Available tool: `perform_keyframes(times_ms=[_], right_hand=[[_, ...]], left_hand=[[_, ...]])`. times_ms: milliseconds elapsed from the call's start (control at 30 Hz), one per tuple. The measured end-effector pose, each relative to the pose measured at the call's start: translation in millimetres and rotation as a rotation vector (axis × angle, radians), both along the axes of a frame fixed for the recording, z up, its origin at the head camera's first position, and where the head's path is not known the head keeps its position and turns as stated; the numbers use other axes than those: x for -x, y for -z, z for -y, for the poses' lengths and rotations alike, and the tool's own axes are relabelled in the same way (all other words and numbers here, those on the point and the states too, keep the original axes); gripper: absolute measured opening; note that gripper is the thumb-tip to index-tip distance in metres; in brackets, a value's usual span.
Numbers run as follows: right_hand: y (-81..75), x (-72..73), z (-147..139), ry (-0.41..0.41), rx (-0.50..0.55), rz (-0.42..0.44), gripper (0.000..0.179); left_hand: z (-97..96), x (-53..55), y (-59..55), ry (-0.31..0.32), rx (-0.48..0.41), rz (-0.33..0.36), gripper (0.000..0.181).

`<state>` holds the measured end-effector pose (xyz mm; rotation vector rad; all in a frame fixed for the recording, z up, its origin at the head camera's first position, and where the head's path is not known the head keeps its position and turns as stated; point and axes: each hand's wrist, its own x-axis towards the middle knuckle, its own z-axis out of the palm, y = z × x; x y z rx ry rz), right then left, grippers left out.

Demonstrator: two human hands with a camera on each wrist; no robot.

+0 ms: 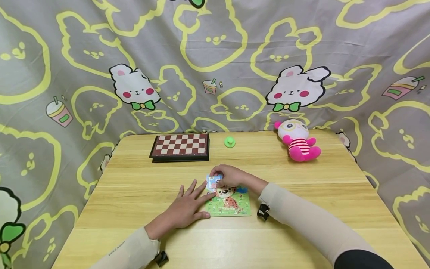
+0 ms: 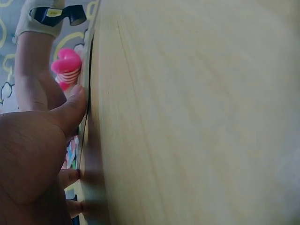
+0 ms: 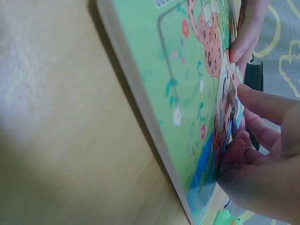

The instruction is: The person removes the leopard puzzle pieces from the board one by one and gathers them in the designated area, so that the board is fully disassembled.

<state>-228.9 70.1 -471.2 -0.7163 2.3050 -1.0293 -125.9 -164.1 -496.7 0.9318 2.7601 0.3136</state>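
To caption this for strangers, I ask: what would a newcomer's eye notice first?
Probably the grey cartoon-print fabric behind, then the pink and white plush toy at the back right of the wooden table. Nearer, over a flat green and blue puzzle, the right hand pinches a pale piece while the left hand touches the puzzle's left side.

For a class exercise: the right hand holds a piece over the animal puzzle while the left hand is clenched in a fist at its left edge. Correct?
No: the left hand has its fingers spread, not clenched, at the left edge of the puzzle, in the head view. The right hand does hold a piece.
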Motion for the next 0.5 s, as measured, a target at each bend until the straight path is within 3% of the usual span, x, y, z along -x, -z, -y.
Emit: perform_keyframes(times_ms=[167, 333, 500], right_hand=[[0.1, 0.6, -1.1, 0.028, 0.027, 0.024, 0.029], [4.0, 2.4, -1.1, 0.041, 0.036, -0.025, 0.025], [5.2, 1.5, -0.5, 0.081, 0.043, -0.021, 0.022]], left_hand=[[-0.2, 0.1, -0.2, 0.002, 0.000, -0.003, 0.068], [-0.4, 0.0, -0.5, 0.004, -0.004, 0.000, 0.068], [-0.4, 0.3, 0.3, 0.002, -0.002, -0.001, 0.069]])
